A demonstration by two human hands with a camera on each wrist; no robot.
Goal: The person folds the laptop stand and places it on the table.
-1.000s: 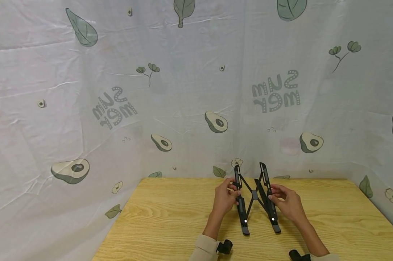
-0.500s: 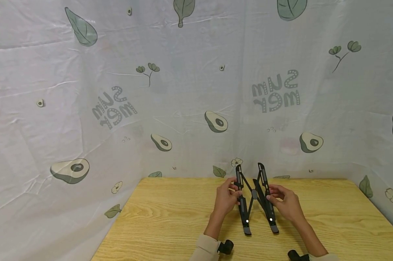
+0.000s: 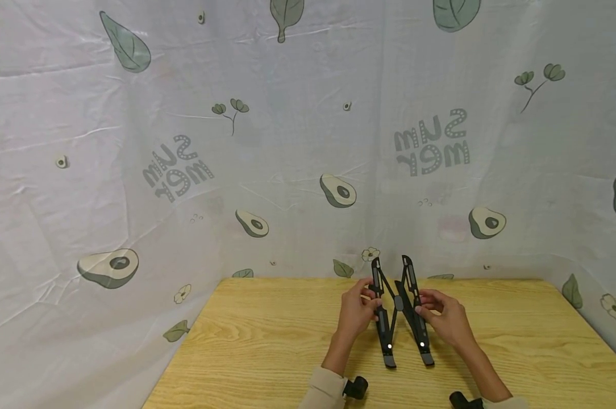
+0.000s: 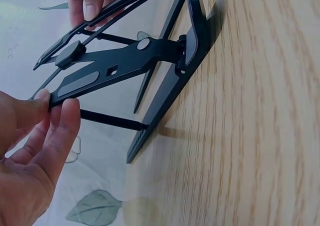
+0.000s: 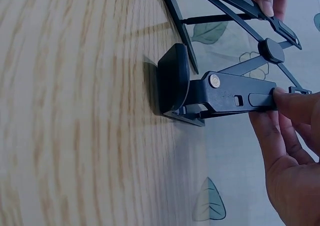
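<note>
A black folding laptop stand (image 3: 399,303) stands on the table, its two side arms joined by an X of crossbars with a round hub (image 5: 270,51) in the middle. My left hand (image 3: 356,312) pinches the left arm between thumb and fingers, about halfway along. On the opposite side, my right hand (image 3: 447,321) pinches the right arm in the same way. In the left wrist view the stand's raised arm (image 4: 120,66) slopes up from its base bar (image 4: 165,96), which lies on the wood. A padded front lip (image 5: 173,78) shows in the right wrist view.
The wooden table (image 3: 267,341) reaches back to a pale curtain (image 3: 287,142) printed with avocados and leaves. Black wrist mounts (image 3: 356,387) sit at both sleeves.
The stand's two arms have come closer together, narrowing the X between them. My left hand has shifted slightly right and my right hand slightly left, both keeping their hold.
</note>
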